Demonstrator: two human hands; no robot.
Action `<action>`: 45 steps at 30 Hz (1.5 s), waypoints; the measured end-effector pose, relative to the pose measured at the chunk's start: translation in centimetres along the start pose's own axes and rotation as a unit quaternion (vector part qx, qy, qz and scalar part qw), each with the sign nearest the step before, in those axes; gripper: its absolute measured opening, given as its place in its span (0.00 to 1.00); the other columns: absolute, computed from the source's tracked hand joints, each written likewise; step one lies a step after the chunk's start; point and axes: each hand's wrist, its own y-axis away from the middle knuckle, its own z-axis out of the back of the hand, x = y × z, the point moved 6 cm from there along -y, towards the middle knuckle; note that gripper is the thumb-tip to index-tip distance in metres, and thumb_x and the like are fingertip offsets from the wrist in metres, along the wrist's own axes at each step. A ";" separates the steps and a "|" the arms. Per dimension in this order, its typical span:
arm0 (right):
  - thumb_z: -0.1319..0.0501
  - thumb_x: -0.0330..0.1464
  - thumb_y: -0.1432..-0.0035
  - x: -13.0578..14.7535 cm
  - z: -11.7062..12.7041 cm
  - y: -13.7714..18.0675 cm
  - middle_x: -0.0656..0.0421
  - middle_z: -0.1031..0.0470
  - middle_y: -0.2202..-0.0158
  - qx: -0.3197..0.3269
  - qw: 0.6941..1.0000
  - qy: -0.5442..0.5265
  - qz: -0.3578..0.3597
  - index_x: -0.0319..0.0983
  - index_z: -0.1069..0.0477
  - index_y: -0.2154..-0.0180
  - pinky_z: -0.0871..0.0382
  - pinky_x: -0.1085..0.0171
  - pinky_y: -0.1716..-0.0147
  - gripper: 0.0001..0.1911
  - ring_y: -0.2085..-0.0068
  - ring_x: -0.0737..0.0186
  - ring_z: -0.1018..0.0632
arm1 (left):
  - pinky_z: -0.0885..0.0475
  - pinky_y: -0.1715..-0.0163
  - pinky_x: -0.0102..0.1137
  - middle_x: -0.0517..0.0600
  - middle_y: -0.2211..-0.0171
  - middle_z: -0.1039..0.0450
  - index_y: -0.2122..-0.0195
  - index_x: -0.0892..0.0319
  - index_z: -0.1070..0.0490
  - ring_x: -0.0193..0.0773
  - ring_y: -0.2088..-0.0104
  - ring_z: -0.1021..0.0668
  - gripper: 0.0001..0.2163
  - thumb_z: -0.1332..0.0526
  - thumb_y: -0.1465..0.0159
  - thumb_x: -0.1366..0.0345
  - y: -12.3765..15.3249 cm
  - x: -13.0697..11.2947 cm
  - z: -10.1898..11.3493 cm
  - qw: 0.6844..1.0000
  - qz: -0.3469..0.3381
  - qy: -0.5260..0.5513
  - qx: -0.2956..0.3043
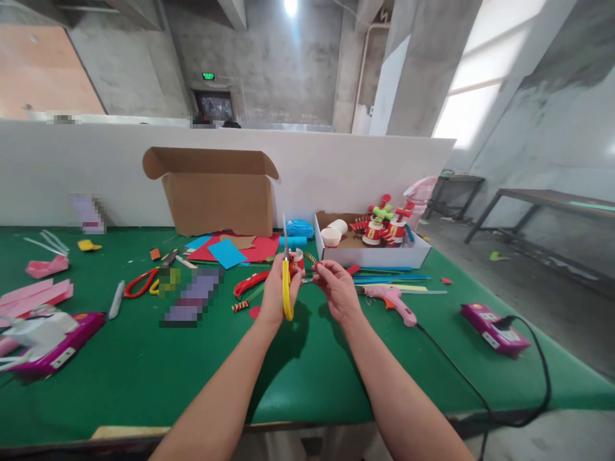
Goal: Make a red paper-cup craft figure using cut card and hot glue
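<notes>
My left hand (275, 296) is closed around a pair of yellow-handled scissors (287, 291), whose blades point upward. Close to its right, my right hand (340, 293) pinches a small red piece (318, 266) between thumb and fingertips; its exact shape is too small to make out. Just behind both hands stands a red-and-white paper cup (300, 257), partly covered by the left hand. A coiled paper strip (310, 257) shows beside the cup. On the green table below the left hand lie a red paper disc (255, 312) and another coiled strip (240, 307).
A white box (375, 257) with decorated cups stands at the back right. A pink glue gun (396, 302) lies right of my hands, its cord running to a purple power strip (494, 330). Left are red-handled scissors (141, 283), coloured paper (227, 253) and an open cardboard box (218, 202).
</notes>
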 end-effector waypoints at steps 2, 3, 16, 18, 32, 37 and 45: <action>0.29 0.39 0.64 1.2 1.0 -0.4 0.62 0.25 0.73 -0.011 0.999 0.019 0.027 0.40 0.30 0.73 0.32 0.67 0.71 0.16 0.76 0.70 0.28 | 0.32 0.69 0.26 0.45 0.70 0.31 0.53 0.56 0.37 0.32 0.71 0.27 0.17 0.40 0.45 0.65 0.0 0.3 0.0 0.998 -0.013 -0.055 0.037; 0.29 0.40 0.64 1.8 1.5 -0.6 0.62 0.25 0.73 -0.017 0.999 0.029 0.039 0.40 0.30 0.73 0.32 0.66 0.71 0.16 0.75 0.69 0.28 | 0.33 0.69 0.27 0.46 0.70 0.30 0.53 0.56 0.36 0.33 0.71 0.27 0.17 0.41 0.44 0.65 0.1 0.4 -0.1 0.995 -0.014 -0.087 0.055; 0.31 0.40 0.62 4.0 3.4 -1.4 0.62 0.27 0.75 -0.017 0.991 0.097 0.090 0.40 0.30 0.75 0.30 0.63 0.64 0.14 0.71 0.66 0.27 | 0.32 0.61 0.35 0.58 0.54 0.28 0.48 0.56 0.39 0.46 0.58 0.24 0.17 0.51 0.38 0.68 2.1 0.1 -2.0 0.847 -0.053 -0.453 0.272; 0.31 0.40 0.61 4.0 3.3 -1.3 0.62 0.27 0.74 -0.005 0.991 0.104 0.086 0.40 0.29 0.75 0.30 0.63 0.64 0.13 0.71 0.66 0.27 | 0.32 0.61 0.36 0.58 0.54 0.28 0.48 0.56 0.39 0.47 0.59 0.24 0.16 0.52 0.38 0.68 2.1 0.2 -1.9 0.844 -0.055 -0.456 0.278; 0.31 0.39 0.61 4.0 3.3 -1.3 0.63 0.27 0.75 0.023 0.990 0.116 0.074 0.41 0.29 0.75 0.32 0.63 0.63 0.12 0.70 0.66 0.27 | 0.32 0.61 0.35 0.57 0.57 0.26 0.49 0.54 0.38 0.48 0.59 0.23 0.16 0.51 0.38 0.68 2.1 0.0 -1.8 0.852 -0.057 -0.440 0.278; 0.31 0.37 0.61 4.0 3.2 -1.3 0.63 0.27 0.75 0.026 0.991 0.111 0.072 0.40 0.29 0.75 0.32 0.64 0.63 0.11 0.71 0.67 0.28 | 0.32 0.64 0.35 0.58 0.57 0.26 0.48 0.55 0.39 0.49 0.60 0.23 0.17 0.52 0.38 0.68 2.1 0.0 -1.9 0.836 -0.058 -0.466 0.284; 0.30 0.37 0.61 3.9 3.3 -1.4 0.64 0.28 0.75 0.035 0.992 0.101 0.066 0.40 0.29 0.75 0.33 0.65 0.63 0.11 0.71 0.67 0.27 | 0.32 0.64 0.34 0.58 0.57 0.26 0.48 0.55 0.38 0.49 0.60 0.22 0.17 0.52 0.38 0.69 2.1 -0.3 -2.0 0.836 -0.059 -0.464 0.286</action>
